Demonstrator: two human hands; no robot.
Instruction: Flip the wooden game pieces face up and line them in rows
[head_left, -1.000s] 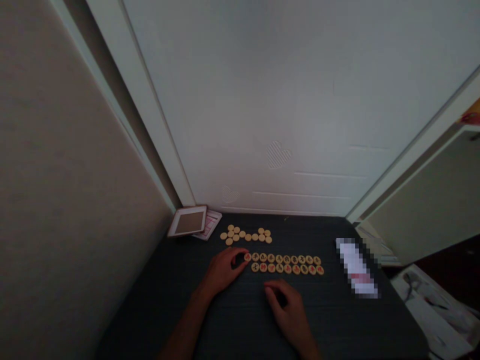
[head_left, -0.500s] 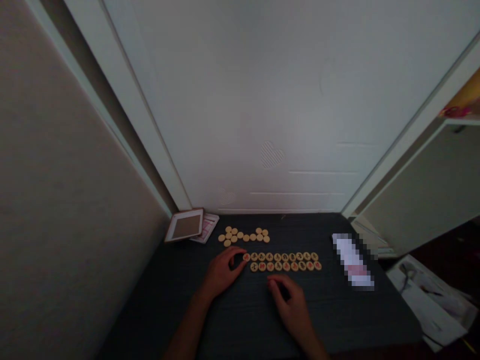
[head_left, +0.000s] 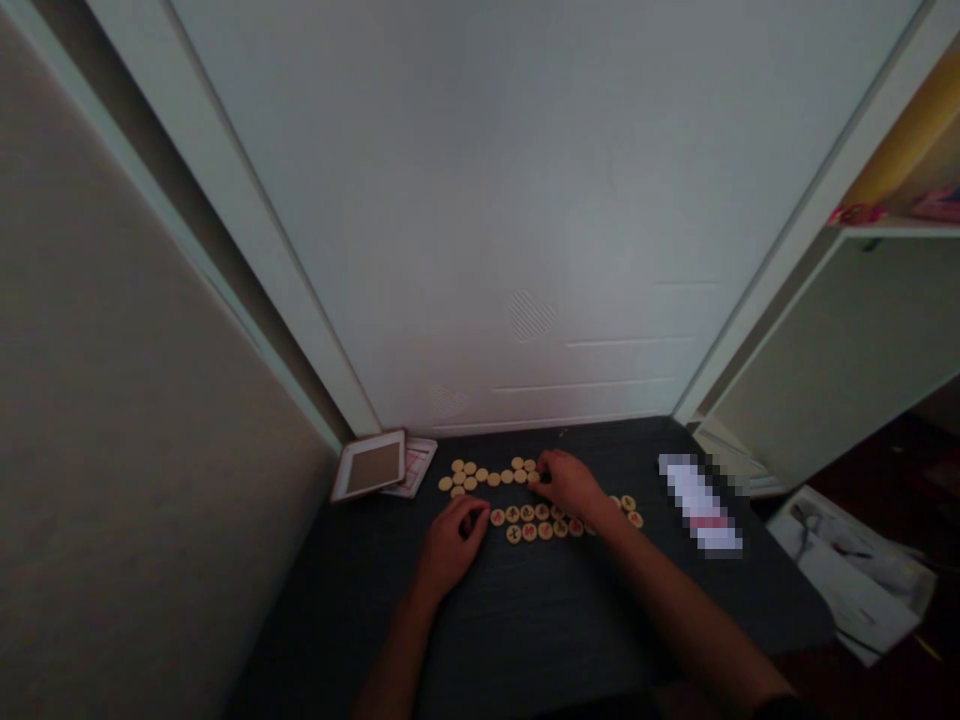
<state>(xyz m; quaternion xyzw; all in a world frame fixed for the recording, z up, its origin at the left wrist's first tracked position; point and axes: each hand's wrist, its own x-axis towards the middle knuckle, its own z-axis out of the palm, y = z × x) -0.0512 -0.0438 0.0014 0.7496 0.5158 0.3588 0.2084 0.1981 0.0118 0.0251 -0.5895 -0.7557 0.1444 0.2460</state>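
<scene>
Behind everything rises a large white panel door (head_left: 450,200) with faint embossed hearts, and in front of it stands the dark, wood-grained desk (head_left: 517,640). Flat on the desk's right side lies a pixelated white-and-pink item (head_left: 701,505), too obscured to name; at the far left corner, a white-and-brown rectangular frame (head_left: 375,467) overlaps a pale sheet with pink markings (head_left: 420,465).

The right hand (head_left: 577,487) reaches over the rows to the right end of the plain-faced, pale round discs (head_left: 482,475), its thumb and forefinger close together beside the end disc; whether they grip it I cannot tell. The left hand (head_left: 448,545) is curled narrow, fingertips just beside the left end of two rows of pale round discs with red and black characters (head_left: 529,532); any contact or hold is unclear.

For a clean pick, I'd pinch one disc by opposite edges and lift it straight up, as its neighbours sit near enough to be nudged. The right forearm should stay high over the rows, the left fingertips light.
</scene>
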